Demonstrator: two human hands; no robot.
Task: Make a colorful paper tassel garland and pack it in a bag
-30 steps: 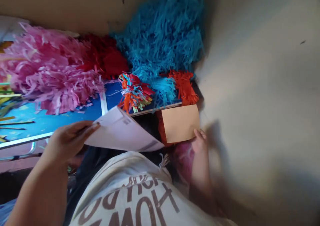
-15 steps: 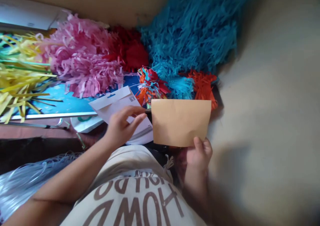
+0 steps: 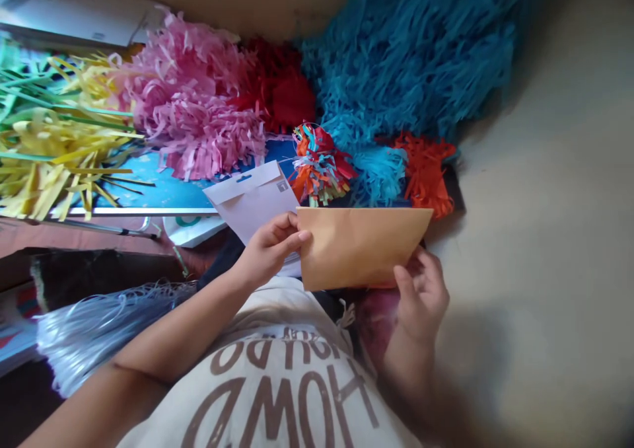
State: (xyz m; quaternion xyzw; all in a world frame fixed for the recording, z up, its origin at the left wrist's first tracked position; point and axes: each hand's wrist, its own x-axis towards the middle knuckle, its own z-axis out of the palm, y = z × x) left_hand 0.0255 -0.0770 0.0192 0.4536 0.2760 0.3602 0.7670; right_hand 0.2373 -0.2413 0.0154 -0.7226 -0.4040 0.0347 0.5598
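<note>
Tan paper envelope [image 3: 364, 248] looks light and floppy, best held by its edges. Right hand [image 3: 421, 296] pinches its lower edge; left hand [image 3: 270, 250] closes its fingers on a white card [image 3: 247, 197].

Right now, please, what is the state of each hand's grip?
Left hand: closed, holding a white paper packet.
Right hand: closed, holding a kraft envelope.

Tan kraft envelope [image 3: 364, 248] spanning between both hands, long top edge nearly level, face showing blank; right hand [image 3: 421, 296] gripping lower right corner; left hand [image 3: 270, 250] fingertips meeting left edge. White card packet [image 3: 250, 200] with hang slot tilting beneath left hand, lower end passing behind envelope.
</note>
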